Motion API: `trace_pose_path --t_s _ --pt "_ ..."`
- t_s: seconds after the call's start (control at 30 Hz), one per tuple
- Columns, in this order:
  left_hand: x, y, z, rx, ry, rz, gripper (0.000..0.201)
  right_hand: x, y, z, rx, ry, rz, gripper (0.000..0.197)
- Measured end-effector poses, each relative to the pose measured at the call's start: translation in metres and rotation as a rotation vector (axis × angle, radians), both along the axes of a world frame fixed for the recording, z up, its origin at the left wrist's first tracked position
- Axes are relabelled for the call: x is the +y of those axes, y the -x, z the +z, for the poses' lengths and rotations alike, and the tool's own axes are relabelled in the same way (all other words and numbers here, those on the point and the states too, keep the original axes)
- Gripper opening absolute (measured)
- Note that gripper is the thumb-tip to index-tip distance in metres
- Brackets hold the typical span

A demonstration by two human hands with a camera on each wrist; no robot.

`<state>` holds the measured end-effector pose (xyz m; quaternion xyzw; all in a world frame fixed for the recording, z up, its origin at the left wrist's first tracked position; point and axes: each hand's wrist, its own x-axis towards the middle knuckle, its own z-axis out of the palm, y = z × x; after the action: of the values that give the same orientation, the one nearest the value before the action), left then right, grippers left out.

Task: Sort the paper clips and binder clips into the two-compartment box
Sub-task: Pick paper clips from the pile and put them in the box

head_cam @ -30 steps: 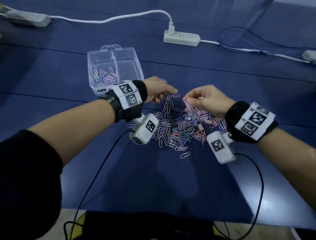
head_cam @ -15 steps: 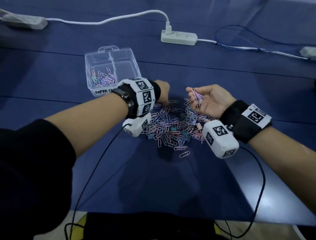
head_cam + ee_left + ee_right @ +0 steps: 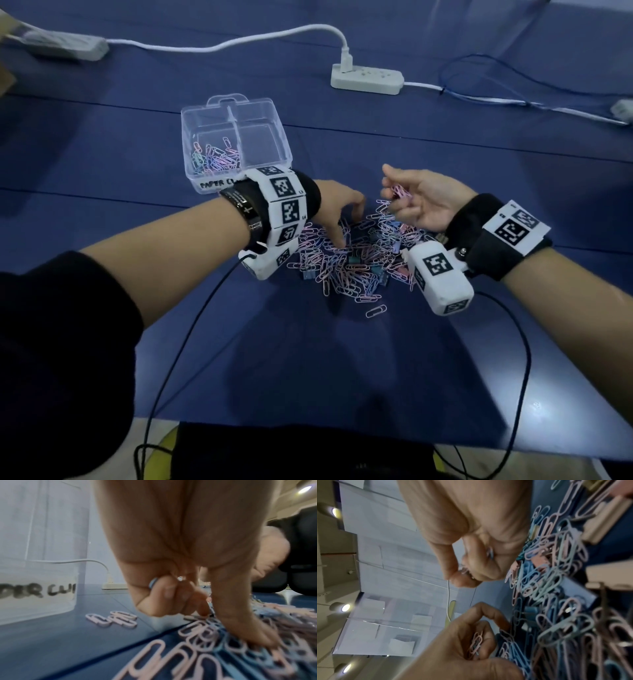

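Observation:
A heap of pink and blue paper clips (image 3: 342,270) with small binder clips (image 3: 376,270) mixed in lies on the blue table. My left hand (image 3: 346,222) reaches down into its far left side; the thumb presses on the heap and the curled fingers hold a blue paper clip (image 3: 152,584). My right hand (image 3: 397,195) hovers palm up over the heap's far right, gripping a bunch of pink paper clips (image 3: 476,645). The clear two-compartment box (image 3: 274,137) stands behind the left wrist, with paper clips (image 3: 214,159) in its left compartment; nothing shows in the right one.
A white power strip (image 3: 366,80) with its cable lies beyond the box, and another strip (image 3: 65,48) sits at the far left. Thin blue wires (image 3: 496,99) run at the far right. Black wrist-camera cables (image 3: 178,349) trail over the near table edge.
My right hand has lifted off the heap with a bunch of pink clips and turned palm up. My left hand has dropped from the heap's far edge into the clips.

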<state>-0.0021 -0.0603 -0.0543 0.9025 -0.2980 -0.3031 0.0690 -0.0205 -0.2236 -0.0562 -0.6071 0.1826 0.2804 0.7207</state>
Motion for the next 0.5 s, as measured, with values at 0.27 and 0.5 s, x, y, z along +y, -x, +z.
trace_pose_path --t_s 0.27,0.5 --pt "0.007 0.001 -0.003 -0.093 0.066 -0.006 0.017 -0.01 0.005 0.003 -0.068 0.121 0.005 0.064" --pt "0.011 0.009 -0.003 -0.006 0.001 0.122 0.021 0.007 0.008 0.004 -0.209 0.362 0.203 0.033"
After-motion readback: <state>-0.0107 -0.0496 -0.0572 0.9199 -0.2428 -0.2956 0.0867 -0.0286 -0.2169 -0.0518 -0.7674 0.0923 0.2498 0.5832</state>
